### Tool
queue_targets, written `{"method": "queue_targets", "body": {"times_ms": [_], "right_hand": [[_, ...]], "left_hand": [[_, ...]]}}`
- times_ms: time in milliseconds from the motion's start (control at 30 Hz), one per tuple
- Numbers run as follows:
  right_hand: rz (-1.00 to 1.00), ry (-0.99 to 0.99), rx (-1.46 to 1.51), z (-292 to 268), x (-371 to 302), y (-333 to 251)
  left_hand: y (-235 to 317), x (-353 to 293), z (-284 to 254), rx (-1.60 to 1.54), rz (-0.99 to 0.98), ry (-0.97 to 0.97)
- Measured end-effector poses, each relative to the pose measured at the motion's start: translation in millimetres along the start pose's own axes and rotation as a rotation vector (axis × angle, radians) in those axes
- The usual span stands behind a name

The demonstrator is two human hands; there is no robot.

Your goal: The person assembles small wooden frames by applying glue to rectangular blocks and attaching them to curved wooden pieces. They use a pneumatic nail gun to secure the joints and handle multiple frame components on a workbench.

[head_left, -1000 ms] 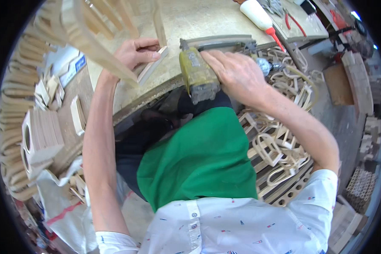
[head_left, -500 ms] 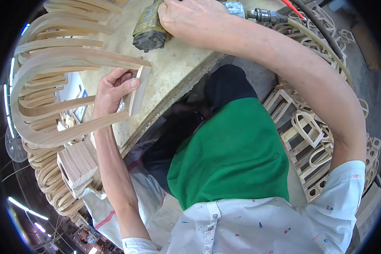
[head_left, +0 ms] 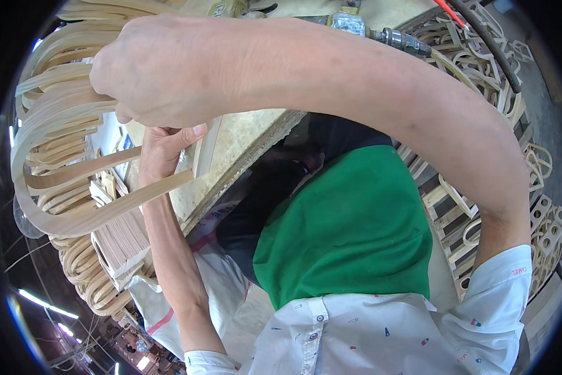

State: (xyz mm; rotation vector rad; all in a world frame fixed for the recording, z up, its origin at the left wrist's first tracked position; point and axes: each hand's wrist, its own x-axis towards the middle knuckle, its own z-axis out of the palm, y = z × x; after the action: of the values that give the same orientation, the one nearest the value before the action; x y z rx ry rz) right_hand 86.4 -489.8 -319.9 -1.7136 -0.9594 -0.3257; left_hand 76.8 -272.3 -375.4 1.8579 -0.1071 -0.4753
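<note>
A pale U-shaped bentwood frame juts out past the bench's left side, its curve to the left. Across its two ends sits a short flat wooden crosspiece. My left hand is closed on this crosspiece, thumb on its near face and fingers behind. Over the frame's far leg lies my right hand, its fingers curled round the wood; the fingertips are hidden below. Beyond my right forearm, the yellowish air nail gun rests on the bench, mostly covered, with its metal hose coupling showing.
Several bent frames hang stacked along the bench's left side. Below them sits a bundle of thin wooden strips. The worn bench edge runs diagonally before me. Piles of wooden frames lie at right, near the air hose.
My right hand has let go of the nail gun and swung left onto the frame's far leg. The frame has shifted slightly down and left; my left hand keeps its hold.
</note>
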Motion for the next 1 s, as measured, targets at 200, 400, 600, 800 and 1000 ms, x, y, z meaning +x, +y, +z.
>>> {"method": "queue_targets", "body": {"times_ms": [200,400,600,800,1000], "right_hand": [[-0.078,0.102,0.082,1.3,-8.4,4.4],[-0.074,0.121,-0.042,3.8,-5.2,0.1],[0.020,0.001,-0.139,8.7,3.3,13.3],[0.190,-0.083,-0.478,-33.9,-21.0,1.5],[0.465,-0.273,-0.946,-26.0,-52.8,39.6]], "left_hand": [[5.2,-6.6,7.3,0.012,0.002,0.045],[3.3,-5.5,7.3,-0.055,0.017,0.019],[4.0,2.3,1.2,-0.073,-0.030,-0.031],[-4.9,-1.5,-1.3,-0.079,0.011,-0.063],[-0.7,6.8,-0.5,-0.056,0.031,-0.142]]}}
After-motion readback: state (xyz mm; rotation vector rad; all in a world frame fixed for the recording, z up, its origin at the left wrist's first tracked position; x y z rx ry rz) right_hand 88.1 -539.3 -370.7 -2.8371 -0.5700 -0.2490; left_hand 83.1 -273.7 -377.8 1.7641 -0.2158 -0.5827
